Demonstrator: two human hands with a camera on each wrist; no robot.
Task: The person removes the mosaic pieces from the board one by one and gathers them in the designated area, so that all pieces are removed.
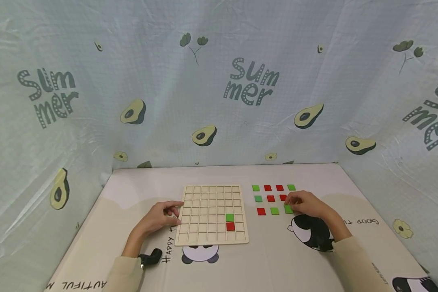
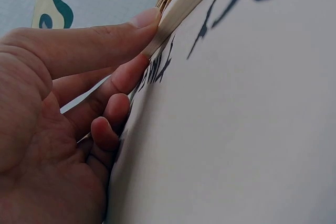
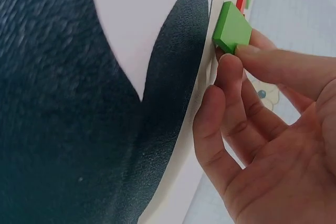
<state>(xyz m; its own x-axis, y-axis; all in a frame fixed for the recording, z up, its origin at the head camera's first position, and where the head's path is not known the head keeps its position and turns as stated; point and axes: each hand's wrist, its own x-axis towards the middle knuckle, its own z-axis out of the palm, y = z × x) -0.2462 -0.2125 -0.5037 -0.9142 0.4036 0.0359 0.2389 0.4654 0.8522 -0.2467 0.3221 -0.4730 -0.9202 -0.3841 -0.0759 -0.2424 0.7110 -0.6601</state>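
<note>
A square wooden grid board (image 1: 208,231) lies on the table in the head view, with a green tile (image 1: 229,217) and, just below it, a red tile (image 1: 230,226) in its cells. My left hand (image 1: 162,215) rests at the board's left edge, thumb and index finger spread along it. In the left wrist view the thumb (image 2: 105,45) touches the board's side (image 2: 184,3). To the right of the board, my right hand (image 1: 308,204) pinches another green tile (image 3: 233,27) by its edge between thumb and fingers, low over the table.
Loose red and green tiles stand in rows right of the board, among them a red one (image 1: 261,211) and a green one (image 1: 275,211). A printed cloth (image 1: 255,267) covers the table. A patterned curtain (image 1: 168,150) encloses the back and sides.
</note>
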